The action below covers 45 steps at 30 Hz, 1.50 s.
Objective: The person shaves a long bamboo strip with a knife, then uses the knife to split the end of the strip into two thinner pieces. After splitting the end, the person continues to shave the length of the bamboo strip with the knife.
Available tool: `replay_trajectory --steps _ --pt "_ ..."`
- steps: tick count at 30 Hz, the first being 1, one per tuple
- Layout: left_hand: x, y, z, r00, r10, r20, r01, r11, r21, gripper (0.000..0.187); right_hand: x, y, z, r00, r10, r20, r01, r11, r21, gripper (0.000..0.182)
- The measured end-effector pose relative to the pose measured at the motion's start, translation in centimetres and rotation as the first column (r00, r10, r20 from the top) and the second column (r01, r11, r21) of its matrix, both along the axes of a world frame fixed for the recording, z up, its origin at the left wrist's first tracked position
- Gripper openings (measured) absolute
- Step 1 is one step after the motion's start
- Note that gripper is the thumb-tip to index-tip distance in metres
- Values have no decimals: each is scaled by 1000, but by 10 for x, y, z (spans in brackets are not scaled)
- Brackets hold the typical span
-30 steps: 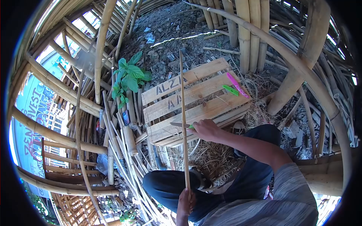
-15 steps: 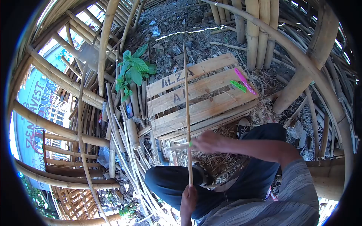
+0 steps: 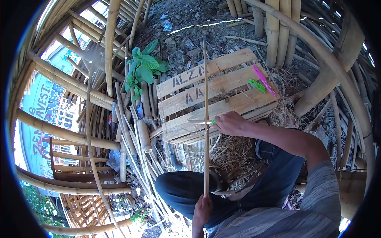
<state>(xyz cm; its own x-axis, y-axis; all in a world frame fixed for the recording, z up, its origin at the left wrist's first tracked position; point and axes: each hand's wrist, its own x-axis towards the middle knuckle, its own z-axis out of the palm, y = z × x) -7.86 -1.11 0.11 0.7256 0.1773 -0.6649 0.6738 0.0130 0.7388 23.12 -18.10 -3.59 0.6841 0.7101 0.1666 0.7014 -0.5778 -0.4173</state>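
Note:
A long, thin bamboo strip [image 3: 206, 93] stands nearly upright in the view, running from my lap over the wooden crate. Its lower end is gripped in my closed left hand [image 3: 202, 208], beside my bent knee. My right hand [image 3: 231, 123] is closed around the green handle of a knife [image 3: 198, 121]. The blade crosses the strip about midway along and points left; it appears to touch the strip. A thin sliver or shaving seems to hang near the blade.
The slatted wooden crate [image 3: 222, 100] carries a pink knife sheath or handle [image 3: 265, 81] and a green one [image 3: 257, 85]. Shavings [image 3: 238, 152] litter the ground. Split strips [image 3: 135, 158] lean at left, near a leafy plant [image 3: 145, 68]. Bamboo poles [image 3: 278, 35] stand around.
My right hand has moved up along the strip with the knife, farther from my left hand. My left hand keeps its hold at the lower end. The view has shifted slightly.

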Motion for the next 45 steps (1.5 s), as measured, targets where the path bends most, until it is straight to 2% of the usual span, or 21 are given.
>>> replay_trajectory --steps 6,9,14,15,18,20,22,24,25,27,30,31,32,33,35,37,39,40,42,43,45 --pt "-1 -10 -3 999 -19 29 19 1000 16 38 1 -10 -1 999 53 14 -53 998 21 44" --pt "4 -12 -12 998 -9 56 8 1000 25 38 -15 -3 9 957 115 -265 -124 992 -19 43" --pt "20 -12 2 999 -23 -25 24 999 33 40 -30 1 13 973 210 -96 -217 973 -76 40" --pt "17 -13 7 999 -20 -35 21 999 31 40 12 -9 -18 973 21 229 1 996 -93 38" --pt "15 -4 7 999 38 -31 -43 978 -206 39 36 -25 -15 985 66 158 -52 994 -93 37" --pt "9 2 -13 992 -105 73 101 994 48 40 19 -13 -15 980 20 197 -13 999 -38 38" --pt "-2 -4 6 999 33 -29 -36 991 -132 38 10 -12 -20 981 -45 189 39 999 37 40" --pt "-19 -1 13 992 -125 -2 124 981 152 37 35 -30 -16 914 241 326 -209 969 -131 44" --pt "-26 3 18 908 -395 142 282 825 489 35 30 -28 -20 920 240 309 -212 969 -123 44" --pt "-29 5 17 913 -366 179 251 852 460 36 36 -22 -17 866 201 459 -235 972 18 47" --pt "-25 18 18 906 -333 260 212 891 403 38 39 -14 -16 861 226 455 -248 969 -11 47" --pt "-19 29 23 998 -51 48 62 956 -286 39 39 -12 -14 857 227 463 -247 969 -17 47" --pt "-19 35 26 950 38 -310 -276 569 -775 40 34 -8 -14 896 213 390 -222 975 -23 46" --pt "-18 35 25 953 37 -302 -269 568 -778 40 31 -4 -13 926 194 323 -194 980 -33 45" --pt "-19 33 23 982 26 -188 -119 856 -504 40 20 1 -11 954 146 262 -149 989 -9 47" --pt "-17 28 18 996 -28 -79 18 991 -132 40 1 7 -5 990 57 129 -61 998 24 50" --pt "-15 21 20 990 -140 -23 142 962 233 37 -17 15 1 998 17 65 -18 1000 12 49" --pt "-13 17 19 989 -144 -22 145 963 227 37 -25 18 4 1000 -29 3 29 1000 7 49" --pt "-10 8 18 966 -258 -14 223 806 549 34 -46 24 13 997 80 -21 -80 997 -17 49" --pt "-9 7 20 966 -258 -12 222 806 549 34 -50 25 16 980 193 -45 -194 980 -33 49" --pt "-8 8 24 973 -231 9 199 859 472 32 -28 20 -5 991 133 21 -132 990 -46 48"
